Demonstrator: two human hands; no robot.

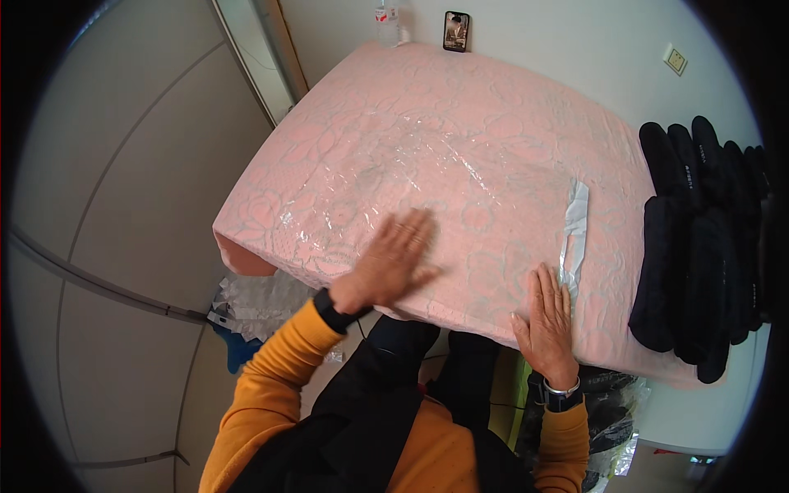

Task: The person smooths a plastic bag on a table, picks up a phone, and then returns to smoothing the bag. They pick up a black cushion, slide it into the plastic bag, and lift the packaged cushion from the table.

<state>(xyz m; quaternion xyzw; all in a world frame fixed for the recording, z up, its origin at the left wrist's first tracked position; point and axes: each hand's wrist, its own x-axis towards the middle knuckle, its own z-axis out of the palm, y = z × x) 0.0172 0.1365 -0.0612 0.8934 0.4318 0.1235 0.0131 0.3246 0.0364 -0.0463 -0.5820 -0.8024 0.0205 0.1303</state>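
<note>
Clear, glossy plastic film (403, 160) spread on pink floral-patterned cloth (509, 94), frame centre and left of it.
Nothing is gripped: the left hand (393, 259) (motion-blurred, contact unclear) is held open, fingers outstretched, at the film's lower edge; the right hand (548, 329), lower right of centre, is laid flat, fingertips at the lower end of a crinkled white strip (577, 218). Long black fabric pieces (707, 255) are piled at far right.

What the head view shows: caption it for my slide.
Left hand and right hand spread over a pink patterned cloth with clear plastic film.
</note>
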